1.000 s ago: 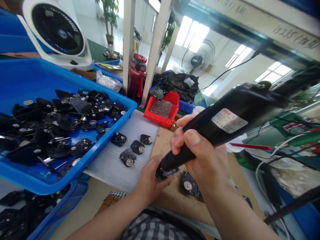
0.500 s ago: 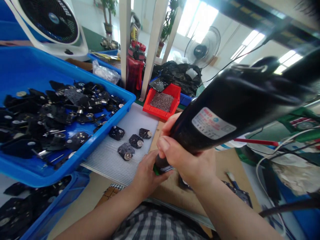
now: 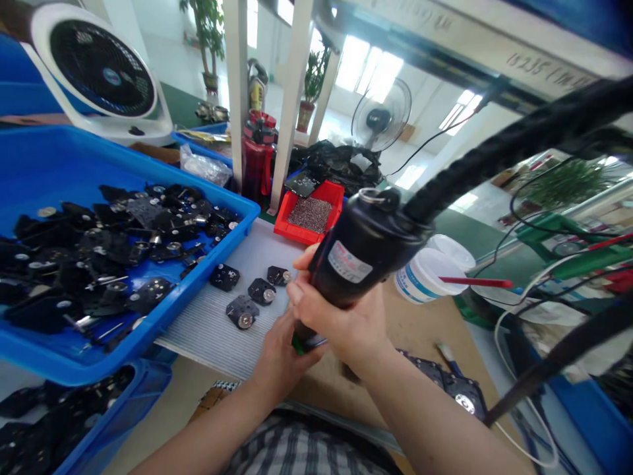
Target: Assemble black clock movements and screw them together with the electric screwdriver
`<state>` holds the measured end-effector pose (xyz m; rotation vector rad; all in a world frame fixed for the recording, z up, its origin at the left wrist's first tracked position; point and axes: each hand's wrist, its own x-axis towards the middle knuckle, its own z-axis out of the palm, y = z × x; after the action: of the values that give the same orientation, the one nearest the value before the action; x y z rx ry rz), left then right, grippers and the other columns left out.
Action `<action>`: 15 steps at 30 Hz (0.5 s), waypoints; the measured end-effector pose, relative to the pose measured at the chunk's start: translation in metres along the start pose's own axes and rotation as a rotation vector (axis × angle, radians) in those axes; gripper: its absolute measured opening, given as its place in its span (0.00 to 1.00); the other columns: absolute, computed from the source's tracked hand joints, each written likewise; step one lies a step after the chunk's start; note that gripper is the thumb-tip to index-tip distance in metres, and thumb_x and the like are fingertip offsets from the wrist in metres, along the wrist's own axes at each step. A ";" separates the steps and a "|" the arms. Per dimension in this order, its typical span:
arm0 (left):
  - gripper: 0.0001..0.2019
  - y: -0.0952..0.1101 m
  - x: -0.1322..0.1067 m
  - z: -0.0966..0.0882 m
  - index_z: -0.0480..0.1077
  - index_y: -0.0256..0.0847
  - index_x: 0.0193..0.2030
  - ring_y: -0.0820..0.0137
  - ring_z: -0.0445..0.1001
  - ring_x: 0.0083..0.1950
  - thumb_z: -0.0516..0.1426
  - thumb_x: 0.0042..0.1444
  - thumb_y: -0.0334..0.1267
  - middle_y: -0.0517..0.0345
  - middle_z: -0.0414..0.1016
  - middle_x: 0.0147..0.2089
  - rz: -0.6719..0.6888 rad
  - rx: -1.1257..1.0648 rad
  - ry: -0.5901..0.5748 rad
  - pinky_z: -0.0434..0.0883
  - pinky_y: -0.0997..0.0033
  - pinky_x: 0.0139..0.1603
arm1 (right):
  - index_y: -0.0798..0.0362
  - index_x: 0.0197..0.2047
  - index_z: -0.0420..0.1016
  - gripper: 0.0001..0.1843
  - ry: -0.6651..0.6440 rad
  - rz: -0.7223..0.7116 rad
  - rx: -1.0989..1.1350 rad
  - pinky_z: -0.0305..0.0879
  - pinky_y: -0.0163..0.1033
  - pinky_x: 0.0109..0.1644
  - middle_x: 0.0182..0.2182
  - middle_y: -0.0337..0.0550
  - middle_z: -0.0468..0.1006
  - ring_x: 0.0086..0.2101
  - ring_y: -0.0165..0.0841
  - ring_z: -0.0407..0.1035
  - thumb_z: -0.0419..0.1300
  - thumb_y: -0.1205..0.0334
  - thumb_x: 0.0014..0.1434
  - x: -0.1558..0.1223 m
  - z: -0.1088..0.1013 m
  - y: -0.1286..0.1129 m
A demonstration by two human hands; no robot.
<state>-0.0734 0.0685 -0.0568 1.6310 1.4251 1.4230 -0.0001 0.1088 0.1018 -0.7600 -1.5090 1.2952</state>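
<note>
My right hand (image 3: 346, 323) is wrapped around a black electric screwdriver (image 3: 366, 234) with a white label, tilted with its lower end toward the bench. The fingers of my left hand (image 3: 283, 349) curl in around that lower end, where a bit of green shows. Whatever lies between them is hidden by the tool and my hands. Left of my hands, several small black plates with metal knobs (image 3: 242, 311) rest on a ribbed sheet (image 3: 198, 338). A red bin (image 3: 301, 234) of small metal pieces stands beyond the screwdriver.
A large blue tray (image 3: 198, 290) heaped with black parts (image 3: 103, 231) fills the left, above another blue bin (image 3: 131, 402). At right are a white tub (image 3: 420, 280), a brush (image 3: 448, 356) and more black parts (image 3: 465, 396). A thick black cable (image 3: 494, 142) runs from the screwdriver.
The screwdriver now appears lower, smaller and farther from the camera, with its cable and the white tub in fuller view. My hands have shifted slightly left in the picture, still around the tool.
</note>
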 end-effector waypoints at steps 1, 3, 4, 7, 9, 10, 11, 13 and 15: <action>0.20 0.001 0.001 -0.002 0.67 0.40 0.54 0.58 0.75 0.51 0.62 0.56 0.43 0.49 0.76 0.50 0.031 0.033 -0.008 0.74 0.53 0.50 | 0.50 0.33 0.72 0.11 0.000 0.004 0.062 0.63 0.35 0.25 0.22 0.32 0.70 0.21 0.28 0.64 0.68 0.64 0.45 0.001 -0.005 -0.002; 0.28 0.004 0.002 -0.005 0.61 0.40 0.60 0.54 0.72 0.56 0.63 0.54 0.42 0.43 0.73 0.56 0.103 0.121 -0.010 0.72 0.50 0.53 | 0.49 0.38 0.74 0.11 0.044 -0.050 0.174 0.64 0.34 0.25 0.22 0.31 0.71 0.20 0.26 0.65 0.68 0.63 0.49 0.003 -0.021 -0.006; 0.32 0.006 0.003 -0.007 0.57 0.39 0.63 0.51 0.70 0.60 0.63 0.54 0.42 0.39 0.70 0.60 0.134 0.168 -0.002 0.71 0.47 0.55 | 0.49 0.39 0.75 0.11 0.088 -0.105 0.208 0.64 0.33 0.25 0.22 0.31 0.71 0.20 0.26 0.65 0.67 0.62 0.51 0.004 -0.030 -0.007; 0.32 0.013 0.007 -0.011 0.59 0.40 0.62 0.44 0.65 0.63 0.64 0.53 0.44 0.33 0.63 0.65 0.232 0.314 0.008 0.67 0.40 0.56 | 0.51 0.38 0.77 0.08 0.223 -0.237 0.232 0.64 0.33 0.25 0.20 0.32 0.71 0.20 0.25 0.66 0.66 0.61 0.53 0.011 -0.057 -0.007; 0.21 0.017 0.011 -0.011 0.66 0.42 0.53 0.44 0.68 0.60 0.64 0.53 0.42 0.36 0.67 0.62 0.299 0.390 -0.020 0.68 0.41 0.53 | 0.53 0.36 0.77 0.08 0.276 -0.245 0.230 0.63 0.33 0.24 0.20 0.32 0.72 0.19 0.25 0.65 0.67 0.61 0.53 0.017 -0.067 -0.003; 0.16 0.018 0.012 -0.011 0.69 0.42 0.49 0.46 0.69 0.58 0.63 0.54 0.40 0.38 0.69 0.59 0.326 0.418 -0.035 0.68 0.42 0.52 | 0.53 0.35 0.77 0.08 0.295 -0.235 0.234 0.63 0.33 0.24 0.19 0.32 0.72 0.18 0.25 0.65 0.67 0.61 0.52 0.020 -0.070 0.000; 0.13 0.019 0.014 -0.010 0.70 0.42 0.47 0.47 0.71 0.56 0.62 0.55 0.37 0.39 0.71 0.57 0.348 0.440 -0.045 0.69 0.44 0.51 | 0.53 0.35 0.77 0.09 0.307 -0.227 0.237 0.63 0.33 0.23 0.19 0.32 0.71 0.18 0.25 0.65 0.68 0.60 0.51 0.022 -0.071 0.003; 0.10 0.018 0.015 -0.007 0.70 0.41 0.45 0.49 0.72 0.53 0.61 0.55 0.34 0.40 0.72 0.55 0.375 0.469 -0.050 0.70 0.47 0.48 | 0.54 0.35 0.76 0.10 0.310 -0.216 0.238 0.62 0.33 0.23 0.18 0.32 0.71 0.17 0.25 0.65 0.69 0.59 0.50 0.026 -0.070 0.008; 0.10 0.017 0.015 -0.005 0.71 0.41 0.45 0.51 0.72 0.51 0.61 0.55 0.32 0.40 0.72 0.54 0.387 0.483 -0.045 0.71 0.49 0.47 | 0.53 0.35 0.76 0.11 0.295 -0.213 0.236 0.63 0.33 0.23 0.19 0.32 0.72 0.17 0.25 0.65 0.68 0.58 0.50 0.029 -0.068 0.011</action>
<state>-0.0736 0.0764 -0.0351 2.3308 1.5705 1.2848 0.0518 0.1616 0.0964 -0.5905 -1.1444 1.1221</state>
